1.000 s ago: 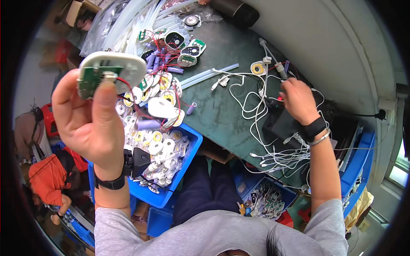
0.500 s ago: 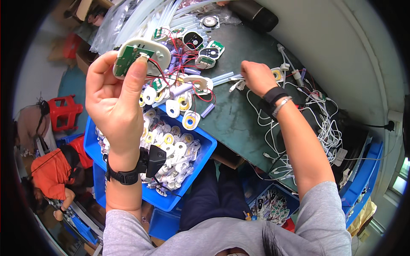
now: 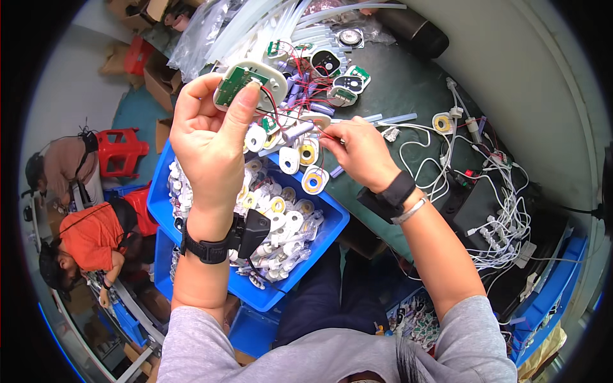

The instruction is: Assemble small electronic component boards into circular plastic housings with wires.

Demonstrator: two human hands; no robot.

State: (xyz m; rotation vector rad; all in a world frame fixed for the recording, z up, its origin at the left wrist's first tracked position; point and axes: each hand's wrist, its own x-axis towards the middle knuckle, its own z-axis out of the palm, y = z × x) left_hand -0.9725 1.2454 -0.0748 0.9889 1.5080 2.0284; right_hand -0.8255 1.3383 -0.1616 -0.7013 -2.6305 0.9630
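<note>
My left hand [image 3: 214,143] is raised over the blue bin, gripping a white rounded housing [image 3: 276,82] with a green circuit board [image 3: 232,88] on its face. The thumb presses beside a small white connector on the board. From there, thin red and black wires [image 3: 271,105] run rightward to my right hand [image 3: 365,153], whose thumb and fingers pinch them. A purple battery cell [image 3: 298,131] lies just left of the right fingertips. Beneath the hands, white parts with yellow rings [image 3: 314,181] lie at the table edge.
A blue bin [image 3: 322,236] holds many white and clear parts. Further back are black-faced housings [image 3: 325,62], clear tubes [image 3: 290,22] and a dark bottle [image 3: 418,32]. Tangled white cables [image 3: 504,220] cover the table's right side. Two people work at far left, near a red stool [image 3: 121,152].
My right hand has moved left, away from the white cables, and now pinches the wires from the board. My left hand still holds the housing; the whole view has shifted.
</note>
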